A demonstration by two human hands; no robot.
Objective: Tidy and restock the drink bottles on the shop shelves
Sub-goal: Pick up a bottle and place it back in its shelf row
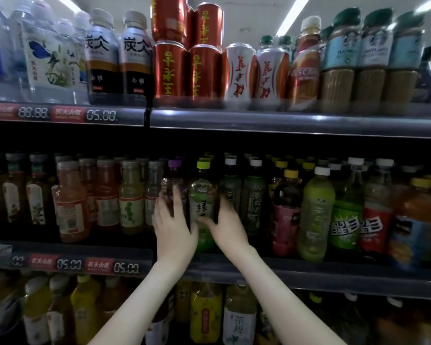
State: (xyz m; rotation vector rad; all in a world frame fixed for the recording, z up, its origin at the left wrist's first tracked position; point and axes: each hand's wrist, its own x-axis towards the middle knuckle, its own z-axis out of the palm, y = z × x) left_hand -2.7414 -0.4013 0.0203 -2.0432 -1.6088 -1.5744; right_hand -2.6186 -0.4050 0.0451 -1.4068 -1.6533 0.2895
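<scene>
On the middle shelf (309, 268), a green tea bottle (202, 195) with a yellow-green cap stands in the front row. My right hand (225, 224) grips its lower right side, with the thumb across the label. Just to its left stands a dark bottle with a purple cap (172, 170). My left hand (174, 220) lies against the front of that bottle, fingers straight and pointing up, with the thumb near the green tea bottle's left side. Both forearms reach up from the bottom of the view.
Juice bottles (71, 200) fill the middle shelf to the left, and green and dark tea bottles (314, 215) crowd the right. Red cans (169, 68) and coffee bottles (336, 78) stand on the top shelf. Yellow bottles (205, 312) sit on the shelf below. Price strips (67, 263) run along the shelf edges.
</scene>
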